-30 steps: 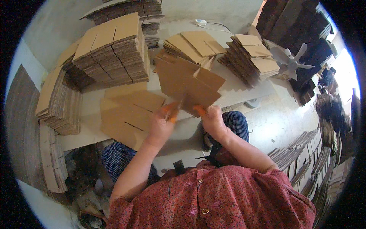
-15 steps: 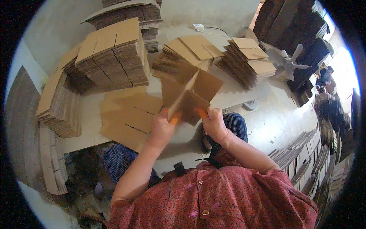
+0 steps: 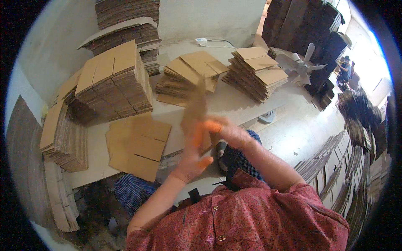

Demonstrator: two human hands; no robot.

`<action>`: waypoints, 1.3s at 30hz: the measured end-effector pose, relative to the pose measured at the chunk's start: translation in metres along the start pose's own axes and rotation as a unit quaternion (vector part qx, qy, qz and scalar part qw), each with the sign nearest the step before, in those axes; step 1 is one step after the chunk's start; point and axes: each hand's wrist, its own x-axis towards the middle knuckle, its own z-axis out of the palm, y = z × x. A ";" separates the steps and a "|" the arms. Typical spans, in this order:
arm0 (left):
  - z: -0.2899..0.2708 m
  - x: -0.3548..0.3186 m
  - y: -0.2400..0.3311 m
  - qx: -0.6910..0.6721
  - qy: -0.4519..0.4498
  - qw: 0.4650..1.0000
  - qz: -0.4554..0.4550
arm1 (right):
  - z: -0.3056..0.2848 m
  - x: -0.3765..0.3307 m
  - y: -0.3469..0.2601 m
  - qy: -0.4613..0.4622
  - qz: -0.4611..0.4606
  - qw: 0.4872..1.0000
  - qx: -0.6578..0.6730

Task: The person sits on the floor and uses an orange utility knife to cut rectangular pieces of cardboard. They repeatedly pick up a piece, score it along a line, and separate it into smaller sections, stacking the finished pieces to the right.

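Note:
A brown cardboard divider, folded nearly flat and seen almost edge-on, stands between my hands, blurred by motion. Against its near left side lies my left hand, fingers stretched along the board and the orange-covered thumb held away. My right hand grips the board from the right, its orange-covered fingers bent at the edge; some fingertips are smeared. To the left of my hands, several flat slotted cardboard sheets lie fanned on the pale table.
Tall stacks of slotted cardboard stand at the left. Two looser piles, one in the middle and one farther right, lie beyond my hands. A white fan is at the back right. More cardboard lines the right side.
The divider was spread open in a cross shape, gripped by both hands; now it is folded nearly flat. My hands have come together, and the left fingers have straightened.

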 end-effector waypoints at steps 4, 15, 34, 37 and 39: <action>0.007 -0.005 -0.011 0.223 -0.033 0.973 0.050 | 0.017 -0.027 -0.009 0.016 0.000 0.995 0.102; 0.013 -0.030 -0.012 0.152 0.000 0.987 -0.044 | -0.080 -0.046 -0.130 0.387 -0.225 0.738 -0.505; 0.017 -0.027 -0.040 0.205 -0.101 0.965 -0.127 | -0.170 0.104 0.008 0.218 -0.215 0.651 -0.694; 0.016 -0.027 -0.044 0.255 -0.121 0.952 -0.117 | -0.152 0.133 0.013 0.214 -0.082 0.635 -0.738; 0.015 -0.027 -0.048 0.254 -0.092 0.958 -0.094 | -0.151 0.146 0.015 0.232 -0.032 0.643 -0.729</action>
